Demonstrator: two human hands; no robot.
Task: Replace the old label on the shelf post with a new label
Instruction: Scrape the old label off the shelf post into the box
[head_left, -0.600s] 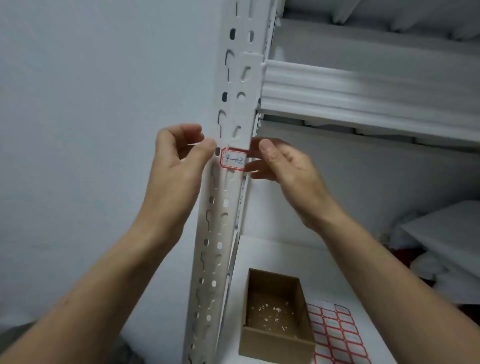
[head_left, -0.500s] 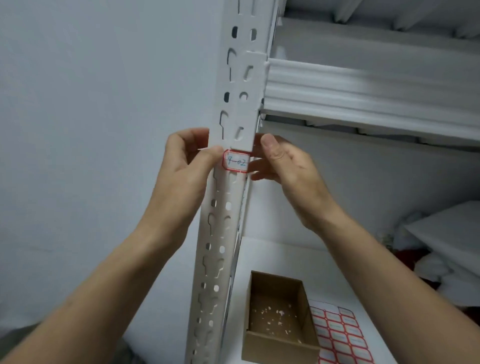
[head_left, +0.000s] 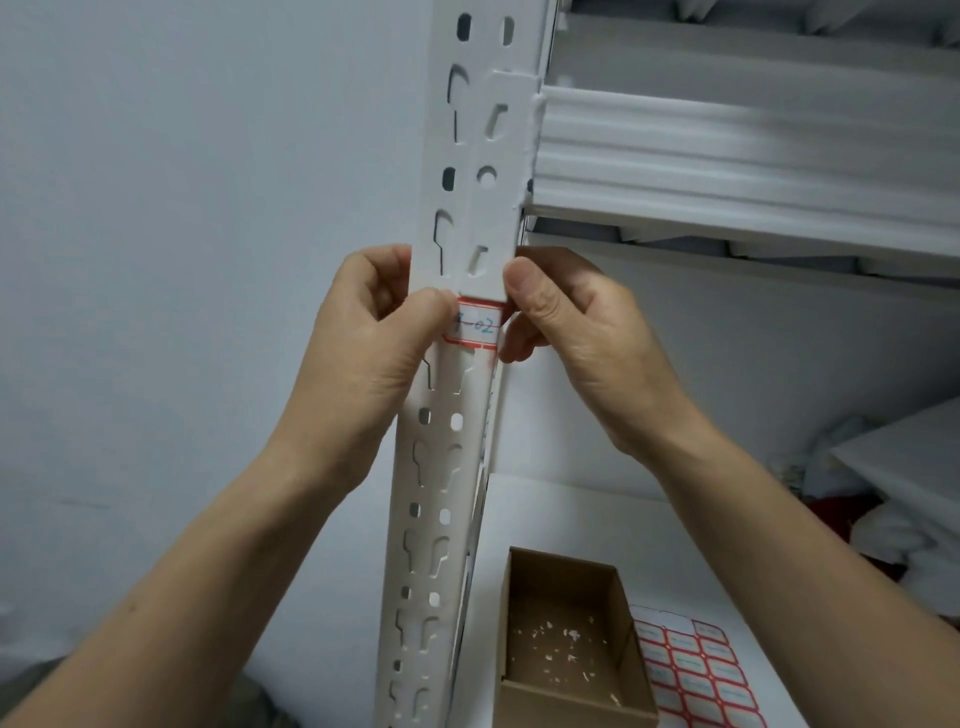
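Two hands meet at one red-bordered label (head_left: 475, 325) on the white slotted post (head_left: 470, 171), at the centre of the frame. It reads something like "4-02" in blue pen and lies flat across the post's face just below a pair of slots. Whether it is the old label about to be peeled or the new one being pressed down, I cannot tell from here. The scraps lying in the open cardboard box (head_left: 563, 631) at the lower middle, and the sheet of red-bordered labels (head_left: 691, 670) beside it on the shelf (head_left: 571, 519), hint that scraping has been done, so I judge this to be the fresh label going on, with smoothing its edges as what is left.

The left hand (head_left: 363, 338) comes in from the lower left, forearm angled up, fingers curled behind the post's left edge and the thumb pressed on the label's left end, covering its first character. The right hand (head_left: 576, 322) reaches from the lower right, thumb tip on the label's upper right corner and fingers folded behind the post's right edge. Both hands are thus closed in a pinch on post and label together.
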